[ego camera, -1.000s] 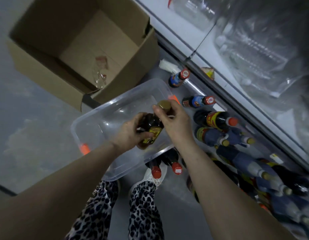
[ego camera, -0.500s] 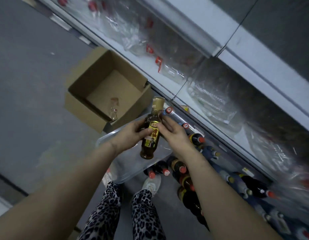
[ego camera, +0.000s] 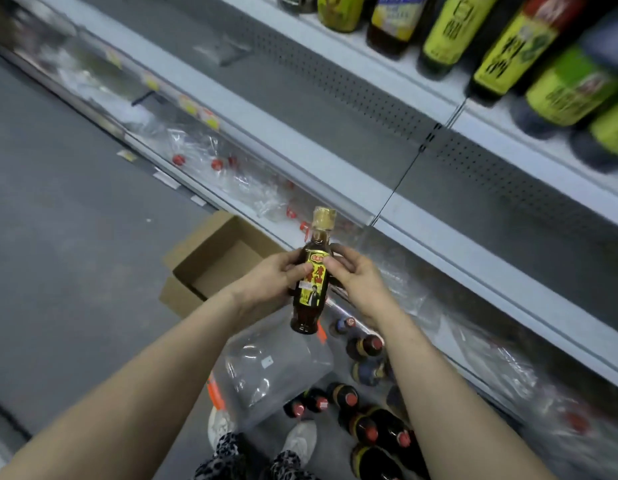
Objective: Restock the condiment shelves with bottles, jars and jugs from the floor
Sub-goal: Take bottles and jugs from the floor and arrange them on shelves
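Left forearm (ego camera: 155, 368) and right forearm (ego camera: 435, 375) extend forward and converge. Left hand (ego camera: 271, 277) and right hand (ego camera: 357, 280) face each other, fingers curled round the upright bottle (ego camera: 305, 306), thumbs pressed on its front.

Middle shelf (ego camera: 210, 95): open deck along its visible run, reachable from the front. Top shelf (ego camera: 338, 41): green-labelled bottles (ego camera: 508, 46) crowd the right part. Bottom shelf (ego camera: 182, 183): filled with plastic-wrapped bottles (ego camera: 238, 181). Near feet: standing bottles (ego camera: 366, 427), clear tub (ego camera: 276, 375), cardboard box (ego camera: 214, 268) obstruct; grey floor (ego camera: 75, 254) to the left open.
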